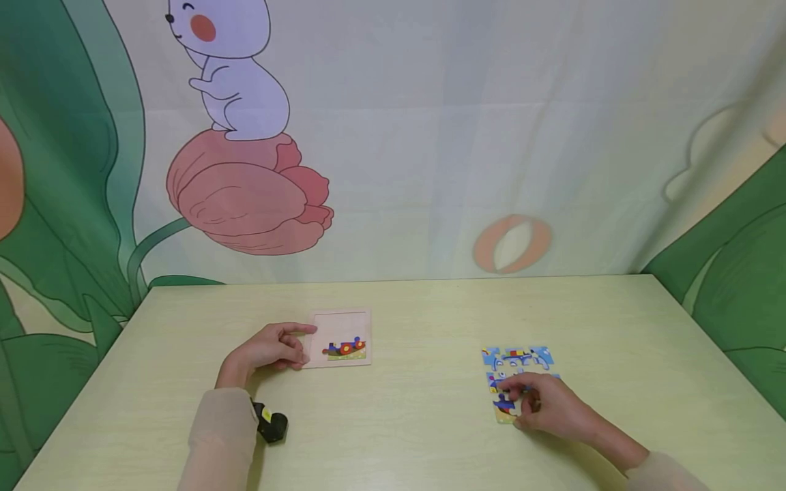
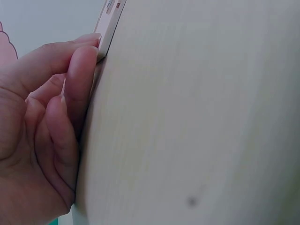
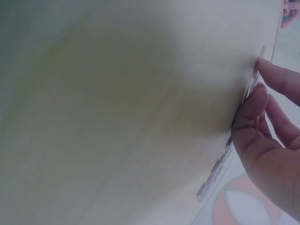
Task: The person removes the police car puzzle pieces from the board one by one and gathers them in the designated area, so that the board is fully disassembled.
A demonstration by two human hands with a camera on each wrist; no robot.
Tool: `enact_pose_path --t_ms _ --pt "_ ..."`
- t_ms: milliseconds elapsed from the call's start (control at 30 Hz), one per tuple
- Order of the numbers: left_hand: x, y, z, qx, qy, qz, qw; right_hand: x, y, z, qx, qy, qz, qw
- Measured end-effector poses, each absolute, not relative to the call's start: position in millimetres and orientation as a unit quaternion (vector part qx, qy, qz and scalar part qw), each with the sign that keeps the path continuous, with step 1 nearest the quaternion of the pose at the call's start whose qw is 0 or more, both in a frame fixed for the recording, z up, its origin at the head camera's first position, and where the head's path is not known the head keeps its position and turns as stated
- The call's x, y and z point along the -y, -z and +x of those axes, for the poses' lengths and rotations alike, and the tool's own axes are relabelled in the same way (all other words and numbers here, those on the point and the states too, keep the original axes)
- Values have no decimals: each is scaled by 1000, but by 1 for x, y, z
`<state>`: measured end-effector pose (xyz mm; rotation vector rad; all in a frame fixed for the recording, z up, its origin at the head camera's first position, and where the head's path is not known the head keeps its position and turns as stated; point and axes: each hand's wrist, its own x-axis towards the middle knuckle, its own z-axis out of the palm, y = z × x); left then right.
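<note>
A square wooden puzzle tray (image 1: pixel 340 324) lies on the table at centre left. Joined puzzle pieces (image 1: pixel 346 349) with a train picture fill part of its lower right. My left hand (image 1: pixel 273 346) grips the tray's left edge, with thumb and fingertips at its corner in the left wrist view. To the right, several loose blue puzzle pieces (image 1: pixel 522 357) lie grouped in rows. My right hand (image 1: pixel 555 404) is over the lower ones, partly hiding them. Its index finger and thumb pinch a train-picture puzzle piece (image 1: pixel 505 405) at the group's lower left, close to the tabletop.
A small black object with a yellow patch (image 1: pixel 271 424) is beside the left sleeve (image 1: pixel 222 429). The pale wooden table (image 1: pixel 424 409) reaches back to a printed curtain (image 1: pixel 405 136) with a white animal and flowers. Bare tabletop lies between the tray and the loose pieces.
</note>
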<state>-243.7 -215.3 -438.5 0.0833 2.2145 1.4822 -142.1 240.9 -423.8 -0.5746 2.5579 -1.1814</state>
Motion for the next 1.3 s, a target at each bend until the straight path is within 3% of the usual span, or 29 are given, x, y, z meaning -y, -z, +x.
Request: enact_pose_path --t_ms 367,667,933,1300 --pt "217 439 -243 -805 -544 40 235 -228 415 -151 -855 460 -209 114" --pt "214 440 -242 -809 -543 16 224 -150 401 -176 -802 541 -190 169" --pt "209 442 -243 -822 -529 0 212 -83 401 -198 -800 541 -203 161" --pt "208 439 -242 -831 -517 -19 204 -21 418 -236 -836 500 -152 166"
